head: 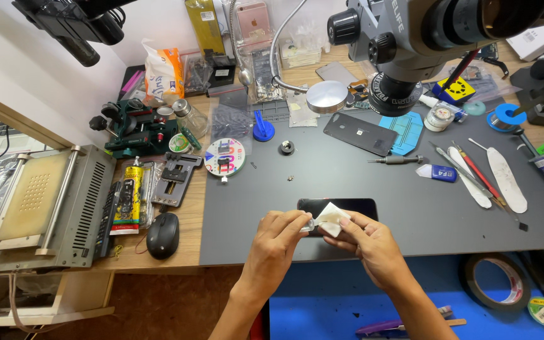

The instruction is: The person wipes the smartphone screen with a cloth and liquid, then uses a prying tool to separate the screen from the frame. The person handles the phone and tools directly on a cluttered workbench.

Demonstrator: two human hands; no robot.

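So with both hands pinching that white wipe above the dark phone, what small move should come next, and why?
Probably lower the white wipe flat onto the dark phone. The left hand and right hand both pinch the folded wipe just above the phone's near edge, and the phone lies flat on the grey mat, its glossy face uncovered to the right, so wiping looks like the natural next step.

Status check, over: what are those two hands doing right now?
Left hand and right hand both pinch a white wipe. Black phone lies flat beneath on grey mat. Nothing between.
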